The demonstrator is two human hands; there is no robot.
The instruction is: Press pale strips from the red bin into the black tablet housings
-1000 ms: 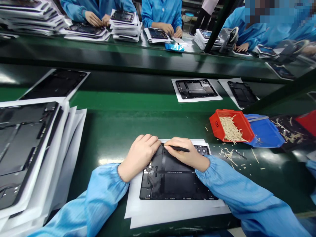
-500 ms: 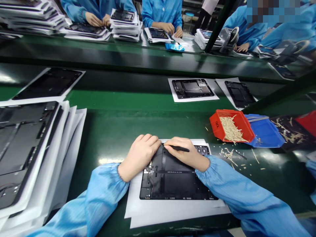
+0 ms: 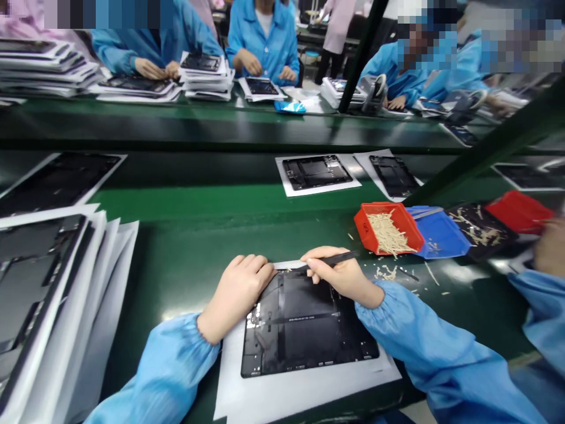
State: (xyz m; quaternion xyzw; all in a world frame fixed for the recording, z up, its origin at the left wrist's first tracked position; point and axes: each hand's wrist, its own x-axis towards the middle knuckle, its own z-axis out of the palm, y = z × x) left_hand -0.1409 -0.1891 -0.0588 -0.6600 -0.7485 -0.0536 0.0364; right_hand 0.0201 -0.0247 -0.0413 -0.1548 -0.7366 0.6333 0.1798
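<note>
A black tablet-like housing [image 3: 309, 347] lies on white paper [image 3: 282, 397] in front of me. My left hand [image 3: 241, 288] rests at its upper left corner, fingers together; whether anything is under the fingertips is hidden. Black tweezers [image 3: 338, 258] are pinched in my right hand [image 3: 342, 274], with their tip near the top edge of the housing. Small pale bits lie along that edge between my two hands.
A red bin [image 3: 364, 229] of pale strips stands beside a blue bin [image 3: 445, 235], with scraps around them. Stacked housings and paper [image 3: 95, 306] stand at left. More housings [image 3: 318, 172] lie beyond. At right a co-worker's sleeve [image 3: 542, 318] shows.
The view has shifted, showing more of the people opposite and a co-worker's arm at right. My right hand has moved slightly away from my left hand, and the tweezers now angle upward.
</note>
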